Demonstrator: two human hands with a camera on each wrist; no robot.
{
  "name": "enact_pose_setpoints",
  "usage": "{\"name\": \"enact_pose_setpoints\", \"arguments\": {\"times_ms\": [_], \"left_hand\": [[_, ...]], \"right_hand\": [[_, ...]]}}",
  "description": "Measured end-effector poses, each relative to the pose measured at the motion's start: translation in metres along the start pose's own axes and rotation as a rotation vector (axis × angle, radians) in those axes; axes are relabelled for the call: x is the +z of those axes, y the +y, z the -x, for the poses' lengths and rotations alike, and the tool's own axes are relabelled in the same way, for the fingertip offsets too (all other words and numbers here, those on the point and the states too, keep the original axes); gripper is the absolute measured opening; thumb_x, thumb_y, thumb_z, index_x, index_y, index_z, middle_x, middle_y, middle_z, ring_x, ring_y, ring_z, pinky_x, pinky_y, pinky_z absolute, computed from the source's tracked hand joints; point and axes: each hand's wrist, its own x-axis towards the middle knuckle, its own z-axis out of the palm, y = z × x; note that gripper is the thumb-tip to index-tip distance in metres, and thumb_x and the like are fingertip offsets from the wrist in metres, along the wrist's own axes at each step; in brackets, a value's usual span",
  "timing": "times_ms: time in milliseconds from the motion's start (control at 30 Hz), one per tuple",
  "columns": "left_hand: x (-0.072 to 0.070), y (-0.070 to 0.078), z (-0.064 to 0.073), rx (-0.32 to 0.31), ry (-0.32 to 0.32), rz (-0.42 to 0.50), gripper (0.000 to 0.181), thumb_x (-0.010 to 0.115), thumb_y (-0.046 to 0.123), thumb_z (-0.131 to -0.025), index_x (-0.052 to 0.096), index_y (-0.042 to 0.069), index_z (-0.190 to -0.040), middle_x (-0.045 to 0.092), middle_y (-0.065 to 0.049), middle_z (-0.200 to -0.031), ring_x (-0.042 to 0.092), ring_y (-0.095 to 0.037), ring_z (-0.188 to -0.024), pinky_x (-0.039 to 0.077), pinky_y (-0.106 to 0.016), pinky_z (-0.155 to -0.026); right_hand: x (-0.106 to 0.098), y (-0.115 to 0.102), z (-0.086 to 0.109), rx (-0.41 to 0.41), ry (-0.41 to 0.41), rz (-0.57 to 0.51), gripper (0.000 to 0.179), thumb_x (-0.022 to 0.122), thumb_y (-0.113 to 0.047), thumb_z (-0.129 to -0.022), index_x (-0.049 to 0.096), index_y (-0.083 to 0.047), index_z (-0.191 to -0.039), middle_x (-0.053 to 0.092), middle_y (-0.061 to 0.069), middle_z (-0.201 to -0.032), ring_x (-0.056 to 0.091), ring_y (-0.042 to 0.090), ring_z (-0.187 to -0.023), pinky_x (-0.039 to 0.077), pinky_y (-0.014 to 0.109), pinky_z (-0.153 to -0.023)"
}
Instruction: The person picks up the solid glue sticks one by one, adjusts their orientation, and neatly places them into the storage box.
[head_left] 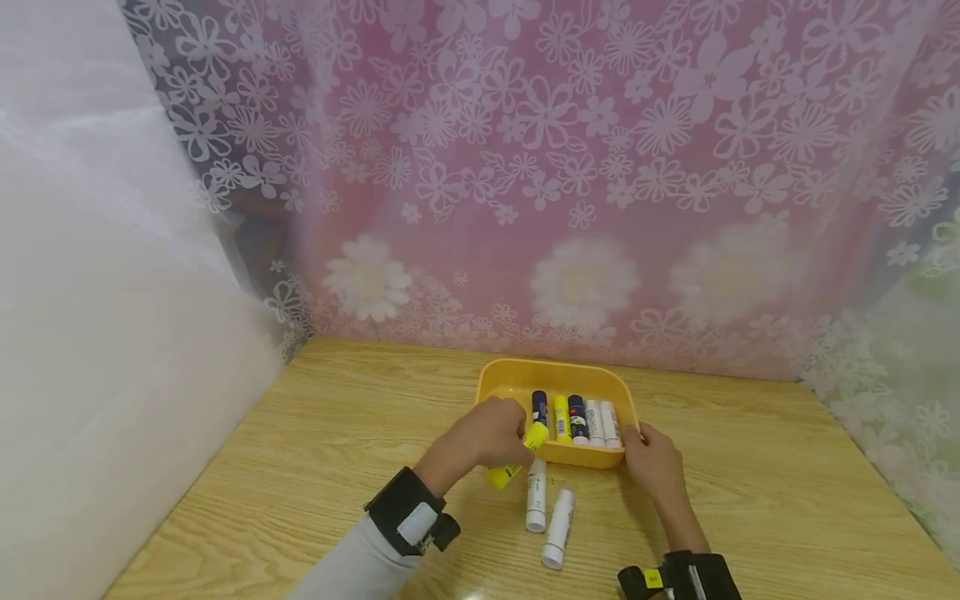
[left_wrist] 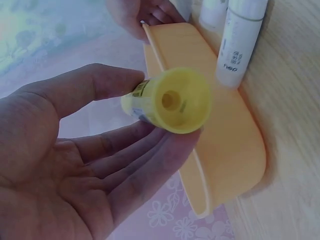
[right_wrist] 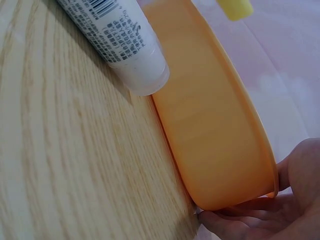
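Note:
My left hand (head_left: 487,435) pinches a yellow glue stick (head_left: 506,474) between thumb and fingers, just over the near left wall of a yellow-orange plastic tray (head_left: 558,367). The hollow end of that stick faces the camera in the left wrist view. At the tray's near right corner, my right hand (head_left: 657,460) grips the rim, thumb on one side and fingers along the outer wall. Inside the tray lie several glue sticks: dark blue ones (head_left: 577,414), a yellow one (head_left: 562,419) and white ones (head_left: 594,422).
Two white glue sticks lie on the wooden table (head_left: 337,467) in front of the tray, one near its wall (head_left: 536,500) and another closer to me (head_left: 558,529). A pink flowered curtain (head_left: 525,208) hangs behind the table; white sheeting (head_left: 112,333) stands at the left.

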Motion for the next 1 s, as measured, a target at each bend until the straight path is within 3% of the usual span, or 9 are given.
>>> {"name": "enact_pose_setpoints", "arguments": {"times_ms": [133, 300, 433, 633, 733, 867, 1000], "left_hand": [[-0.005, 0.0, -0.005, 0.008, 0.032, 0.019, 0.032, 0.081, 0.023, -0.084, 0.057, 0.01, -0.067, 0.043, 0.002, -0.058, 0.045, -0.01, -0.048, 0.036, -0.019, -0.045], [-0.01, 0.003, -0.014, 0.022, 0.089, 0.06, 0.042, 0.081, 0.025, -0.085, 0.047, 0.012, -0.064, 0.03, 0.005, -0.057, 0.031, -0.01, -0.048, 0.023, -0.022, -0.047], [-0.013, 0.006, -0.024, 0.033, 0.143, 0.058, 0.045, 0.079, 0.025, -0.086, 0.044, 0.013, -0.061, 0.026, 0.006, -0.055, 0.025, -0.009, -0.048, 0.02, -0.022, -0.048], [-0.017, 0.014, -0.042, 0.049, 0.185, 0.077, 0.037, 0.077, 0.024, -0.088, 0.052, 0.011, -0.064, 0.035, 0.005, -0.055, 0.033, -0.01, -0.047, 0.026, -0.022, -0.045], [-0.02, 0.015, -0.051, 0.045, 0.184, 0.136, 0.025, 0.078, 0.021, -0.088, 0.061, 0.007, -0.075, 0.042, 0.003, -0.058, 0.039, -0.011, -0.047, 0.031, -0.021, -0.044], [-0.022, 0.014, -0.06, 0.01, 0.182, 0.169, 0.019, 0.077, 0.021, -0.09, 0.069, 0.006, -0.096, 0.058, 0.0, -0.069, 0.053, -0.012, -0.054, 0.044, -0.02, -0.048], [-0.023, 0.01, -0.068, -0.027, 0.193, 0.182, 0.019, 0.075, 0.022, -0.091, 0.068, 0.005, -0.093, 0.062, -0.004, -0.071, 0.06, -0.016, -0.057, 0.049, -0.021, -0.05]], "right_hand": [[0.0, 0.0, 0.0, 0.0, 0.003, 0.001, 0.05, 0.037, -0.031, -0.107, 0.057, 0.001, -0.139, 0.061, 0.028, -0.133, 0.058, 0.033, -0.102, 0.046, 0.032, -0.072], [0.0, 0.001, -0.001, 0.002, 0.006, 0.0, 0.049, 0.037, -0.03, -0.107, 0.058, 0.001, -0.137, 0.063, 0.027, -0.128, 0.059, 0.033, -0.098, 0.045, 0.031, -0.069], [-0.001, 0.001, 0.0, -0.008, 0.019, -0.003, 0.048, 0.037, -0.03, -0.107, 0.06, 0.002, -0.135, 0.065, 0.026, -0.122, 0.059, 0.032, -0.093, 0.043, 0.03, -0.066], [-0.001, 0.0, 0.0, -0.006, 0.025, -0.014, 0.046, 0.038, -0.029, -0.106, 0.062, 0.001, -0.132, 0.065, 0.024, -0.117, 0.057, 0.031, -0.093, 0.042, 0.03, -0.066], [0.0, -0.001, 0.001, -0.009, 0.025, -0.005, 0.047, 0.037, -0.029, -0.106, 0.061, 0.001, -0.134, 0.065, 0.026, -0.124, 0.058, 0.032, -0.097, 0.045, 0.032, -0.07], [0.0, 0.0, 0.001, -0.011, 0.019, 0.005, 0.048, 0.037, -0.029, -0.107, 0.058, 0.002, -0.138, 0.061, 0.028, -0.134, 0.059, 0.035, -0.104, 0.048, 0.036, -0.076], [-0.001, -0.001, 0.001, -0.008, 0.017, -0.002, 0.049, 0.037, -0.029, -0.107, 0.057, 0.002, -0.139, 0.06, 0.029, -0.134, 0.059, 0.035, -0.105, 0.048, 0.036, -0.076]]}}
